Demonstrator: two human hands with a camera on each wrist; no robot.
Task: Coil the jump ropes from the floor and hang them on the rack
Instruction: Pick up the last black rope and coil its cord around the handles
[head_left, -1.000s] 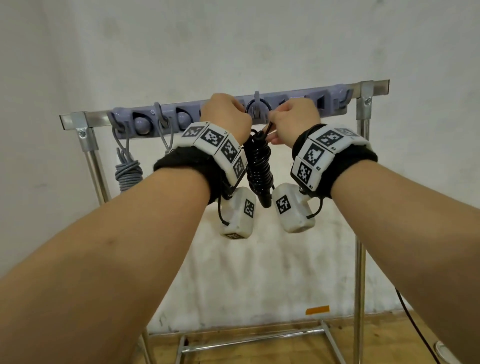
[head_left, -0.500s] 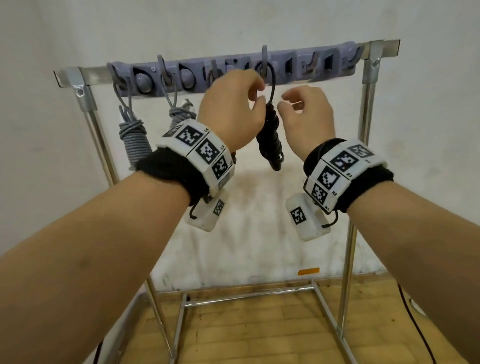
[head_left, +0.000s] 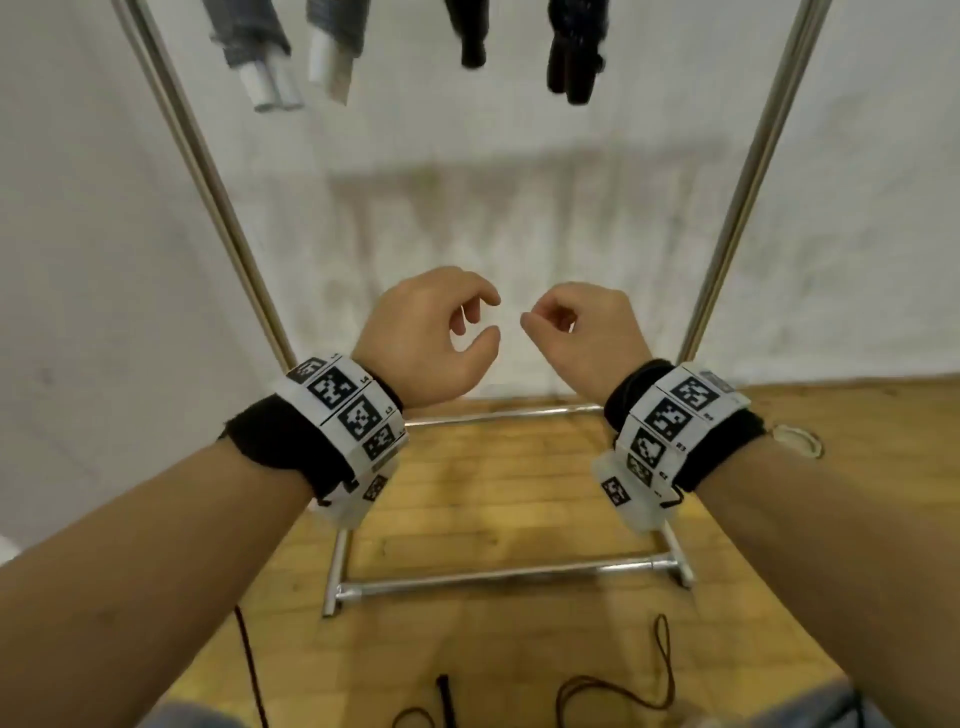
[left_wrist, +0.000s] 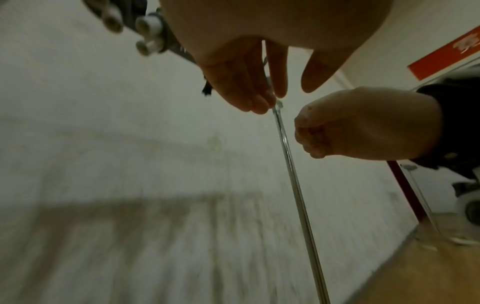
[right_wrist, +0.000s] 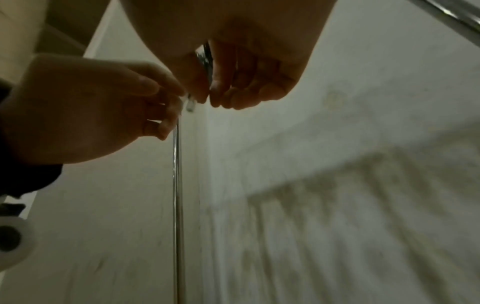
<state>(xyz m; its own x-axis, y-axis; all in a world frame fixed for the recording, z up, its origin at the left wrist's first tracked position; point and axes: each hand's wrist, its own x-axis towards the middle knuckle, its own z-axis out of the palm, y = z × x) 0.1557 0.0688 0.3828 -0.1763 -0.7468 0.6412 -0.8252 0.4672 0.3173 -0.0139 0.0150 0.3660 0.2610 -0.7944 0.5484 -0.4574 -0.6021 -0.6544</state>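
Note:
Both of my hands have come down in front of the rack and hold nothing. My left hand (head_left: 439, 335) and right hand (head_left: 584, 330) hang side by side at mid height, fingers loosely curled. Above them dangle the hung coils: two grey ropes with white handles (head_left: 272, 67) and two black ropes (head_left: 571, 57). A dark red-brown rope (head_left: 615, 688) and a black handle (head_left: 444, 696) lie loose on the wooden floor near my feet. In the left wrist view my left hand (left_wrist: 246, 82) is empty, and in the right wrist view so is my right hand (right_wrist: 233, 82).
The rack's two chrome posts (head_left: 208, 171) rise on either side of my hands, and its base bar (head_left: 498, 574) lies on the floor in front of me. A thin red cord (head_left: 249, 660) trails on the floor at the left. A white wall stands behind.
Both hands have let go of the black coil, which stays hanging on its hook, and have dropped well below the bar. The head view has tilted down toward the floor.

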